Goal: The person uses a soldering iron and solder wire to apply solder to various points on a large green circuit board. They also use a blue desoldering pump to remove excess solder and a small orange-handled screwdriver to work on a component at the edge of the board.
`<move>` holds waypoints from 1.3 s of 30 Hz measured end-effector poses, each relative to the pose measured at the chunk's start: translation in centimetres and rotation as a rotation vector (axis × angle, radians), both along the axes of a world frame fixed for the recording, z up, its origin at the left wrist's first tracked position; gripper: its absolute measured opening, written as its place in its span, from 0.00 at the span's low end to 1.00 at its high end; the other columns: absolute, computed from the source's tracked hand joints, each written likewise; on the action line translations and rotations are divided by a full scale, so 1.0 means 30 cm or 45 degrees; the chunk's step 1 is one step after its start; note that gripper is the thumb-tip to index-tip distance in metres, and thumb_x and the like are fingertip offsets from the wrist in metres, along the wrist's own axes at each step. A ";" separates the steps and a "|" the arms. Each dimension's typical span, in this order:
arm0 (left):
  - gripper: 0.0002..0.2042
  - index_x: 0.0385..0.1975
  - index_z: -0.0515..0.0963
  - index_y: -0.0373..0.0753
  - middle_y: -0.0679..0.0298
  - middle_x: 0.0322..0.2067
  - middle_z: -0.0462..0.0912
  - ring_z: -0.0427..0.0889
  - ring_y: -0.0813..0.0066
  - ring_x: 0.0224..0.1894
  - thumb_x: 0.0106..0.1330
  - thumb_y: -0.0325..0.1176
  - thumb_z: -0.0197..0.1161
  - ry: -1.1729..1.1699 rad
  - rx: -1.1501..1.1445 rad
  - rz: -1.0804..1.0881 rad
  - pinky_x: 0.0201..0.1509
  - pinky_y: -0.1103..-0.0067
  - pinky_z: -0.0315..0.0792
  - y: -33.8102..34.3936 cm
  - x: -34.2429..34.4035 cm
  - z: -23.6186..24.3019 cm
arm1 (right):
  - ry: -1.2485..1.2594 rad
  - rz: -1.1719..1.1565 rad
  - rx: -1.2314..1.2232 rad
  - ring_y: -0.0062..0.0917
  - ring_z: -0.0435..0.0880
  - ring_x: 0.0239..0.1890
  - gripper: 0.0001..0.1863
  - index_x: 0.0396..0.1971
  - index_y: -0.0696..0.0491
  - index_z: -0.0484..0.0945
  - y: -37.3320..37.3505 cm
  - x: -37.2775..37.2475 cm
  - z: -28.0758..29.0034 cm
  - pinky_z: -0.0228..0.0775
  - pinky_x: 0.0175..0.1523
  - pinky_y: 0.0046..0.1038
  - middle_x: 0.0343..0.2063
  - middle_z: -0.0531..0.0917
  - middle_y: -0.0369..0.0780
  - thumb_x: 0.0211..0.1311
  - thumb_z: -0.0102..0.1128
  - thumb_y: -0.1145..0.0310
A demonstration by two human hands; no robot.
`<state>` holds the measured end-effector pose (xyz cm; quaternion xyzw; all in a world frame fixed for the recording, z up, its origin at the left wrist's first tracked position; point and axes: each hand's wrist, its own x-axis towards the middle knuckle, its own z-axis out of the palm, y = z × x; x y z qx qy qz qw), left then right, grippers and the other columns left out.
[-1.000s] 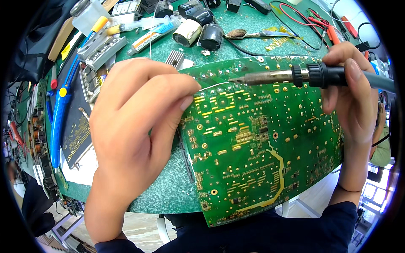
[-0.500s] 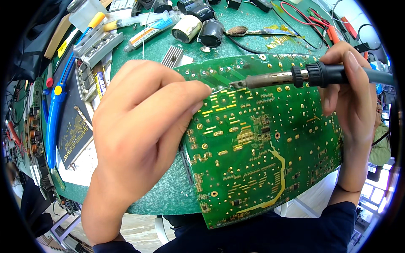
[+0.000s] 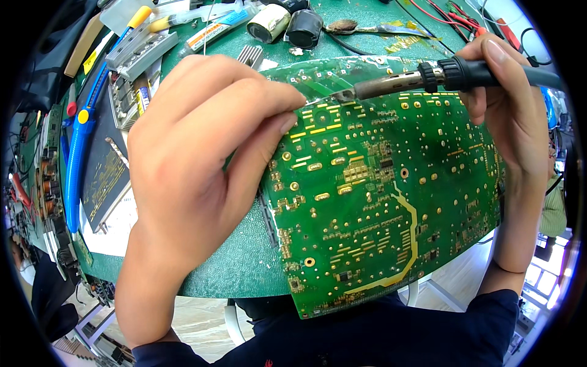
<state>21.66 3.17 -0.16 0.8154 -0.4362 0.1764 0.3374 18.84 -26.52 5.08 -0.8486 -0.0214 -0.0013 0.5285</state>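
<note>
A large green circuit board (image 3: 342, 220) is tilted in front of me, its face covered with gold pads and solder joints. My right hand (image 3: 510, 104) grips a soldering iron (image 3: 468, 73) by its black handle, and the iron's dark tip meets the board's upper part. From the left, my left hand (image 3: 195, 140) pinches a thin solder wire (image 3: 313, 101) between thumb and forefinger. The wire's end reaches close to the iron's tip; whether they touch I cannot tell. My left palm and the lower fingers' grip are turned away from view.
Metal heatsinks (image 3: 143, 54), a syringe-like tube (image 3: 219, 30), black capacitors (image 3: 304, 29) and a brush (image 3: 367, 27) lie along the far side of the green mat (image 3: 226, 269). Blue pliers (image 3: 78, 165) are at left. Red leads (image 3: 437, 12) sit far right.
Board, hands and mat all appear higher in the picture now. Iron tip and solder wire stay at about the same part of the board. My left thumb has dropped slightly from the forefinger.
</note>
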 end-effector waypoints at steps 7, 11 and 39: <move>0.08 0.31 0.80 0.31 0.58 0.28 0.79 0.77 0.66 0.34 0.51 0.16 0.64 -0.029 0.005 -0.017 0.39 0.78 0.71 -0.006 0.002 -0.002 | -0.018 -0.010 -0.005 0.13 0.67 0.15 0.21 0.35 0.62 0.75 0.007 -0.002 -0.003 0.59 0.23 0.14 0.12 0.69 0.33 0.70 0.42 0.57; 0.08 0.31 0.80 0.31 0.58 0.28 0.79 0.78 0.67 0.34 0.51 0.16 0.64 -0.047 0.018 -0.007 0.39 0.78 0.70 -0.006 -0.003 0.002 | -0.001 0.026 0.020 0.13 0.68 0.16 0.21 0.36 0.62 0.75 0.013 -0.002 0.001 0.59 0.24 0.14 0.13 0.69 0.33 0.70 0.43 0.57; 0.08 0.32 0.80 0.31 0.59 0.30 0.79 0.78 0.71 0.33 0.53 0.16 0.64 -0.032 0.023 0.009 0.37 0.82 0.71 -0.001 -0.003 0.003 | -0.084 -0.005 -0.088 0.14 0.69 0.15 0.22 0.37 0.64 0.76 0.010 -0.010 0.003 0.60 0.23 0.14 0.12 0.70 0.34 0.70 0.43 0.58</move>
